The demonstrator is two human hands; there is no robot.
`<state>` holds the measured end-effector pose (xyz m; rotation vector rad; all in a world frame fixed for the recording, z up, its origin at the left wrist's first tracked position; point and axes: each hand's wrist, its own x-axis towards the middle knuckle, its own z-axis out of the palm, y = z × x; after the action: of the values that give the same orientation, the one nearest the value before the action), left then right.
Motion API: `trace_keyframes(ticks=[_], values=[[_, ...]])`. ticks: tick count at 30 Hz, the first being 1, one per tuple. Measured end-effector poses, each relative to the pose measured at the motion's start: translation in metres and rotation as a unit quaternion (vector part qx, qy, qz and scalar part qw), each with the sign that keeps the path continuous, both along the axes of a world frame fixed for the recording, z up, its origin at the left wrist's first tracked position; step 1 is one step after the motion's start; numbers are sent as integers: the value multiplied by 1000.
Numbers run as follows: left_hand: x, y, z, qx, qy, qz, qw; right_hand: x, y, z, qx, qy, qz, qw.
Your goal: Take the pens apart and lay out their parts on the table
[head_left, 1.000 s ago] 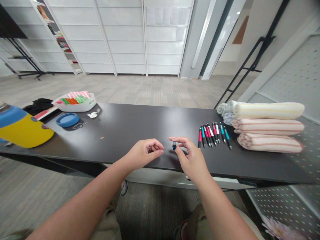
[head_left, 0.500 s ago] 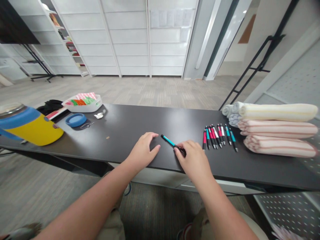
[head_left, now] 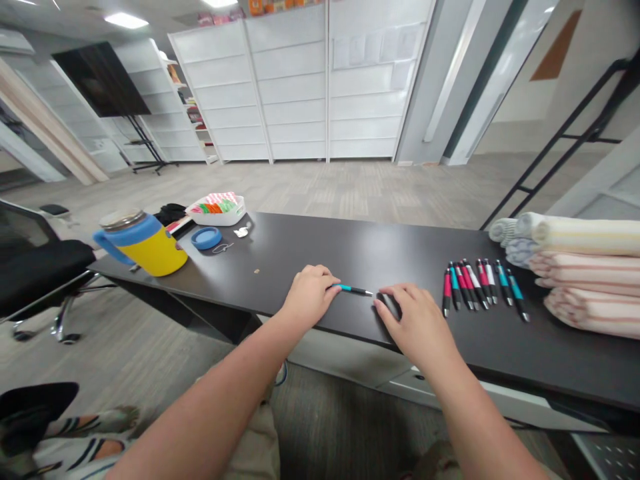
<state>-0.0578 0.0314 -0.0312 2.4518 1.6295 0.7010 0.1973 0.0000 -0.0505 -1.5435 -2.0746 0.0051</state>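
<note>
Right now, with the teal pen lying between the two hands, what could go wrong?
The teal pen lies on the table, only the left hand touching one end; a nudge could roll it off the near edge. The right hand rests flat close to the row of pens; a sideways sweep could scatter them.

Bare tabletop [head_left: 360,250] open beyond hands; pen row [head_left: 480,283] and towel stack [head_left: 590,273] block right; mug [head_left: 143,243] far left.
</note>
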Motion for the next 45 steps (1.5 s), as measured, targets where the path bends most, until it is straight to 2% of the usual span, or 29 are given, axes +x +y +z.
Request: trace_keyframes(ticks=[2,6,10,13,16,25,35,45], values=[[-18,6,3,-13,28,68,997,-1,1,0,-2,-10,-5,1000],[-64,19,6,-17,35,149,988,-2,2,1,-2,-28,-14,1000],[-116,27,7,-8,37,260,965,-4,2,1,-3,-47,-18,999],[-147,28,6,-5,40,318,947,-4,2,-1,0,-60,-24,998],[-166,27,5,-9,39,358,933,-3,2,-2,5,-69,-28,997],[-198,22,9,-24,18,469,883,0,3,-3,-13,-46,-40,998],[-201,21,14,-51,-6,452,890,-9,1,3,1,-41,-96,995],[-206,25,11,-58,-5,447,892,-13,1,11,-18,-52,-107,993]])
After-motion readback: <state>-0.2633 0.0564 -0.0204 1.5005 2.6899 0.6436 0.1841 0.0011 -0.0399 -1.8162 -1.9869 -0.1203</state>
